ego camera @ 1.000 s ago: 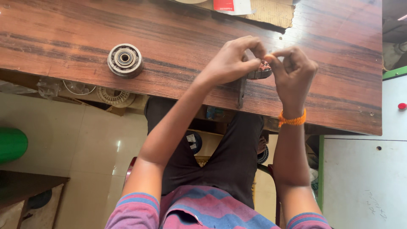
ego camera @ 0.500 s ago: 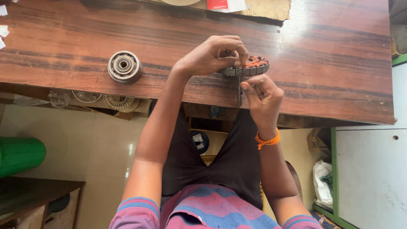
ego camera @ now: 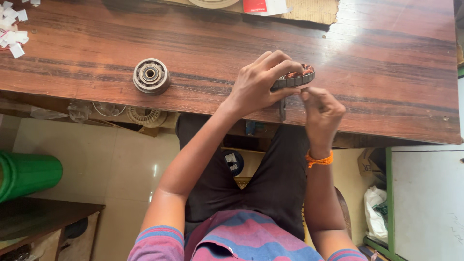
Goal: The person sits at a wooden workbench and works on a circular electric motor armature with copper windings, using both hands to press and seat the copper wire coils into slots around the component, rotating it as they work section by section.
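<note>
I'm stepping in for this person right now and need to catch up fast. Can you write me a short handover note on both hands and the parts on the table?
Left hand: fingers curled over the round wound stator, holding it tilted at the near edge of the wooden table.
Right hand: fingertips pinched at the stator's near rim; what they pinch is too small to tell.
Second round metal part lies untouched, further left on the table.
Done: stator picked up and in hand.
Left: the work at its rim; the second part is not handled yet.
</note>
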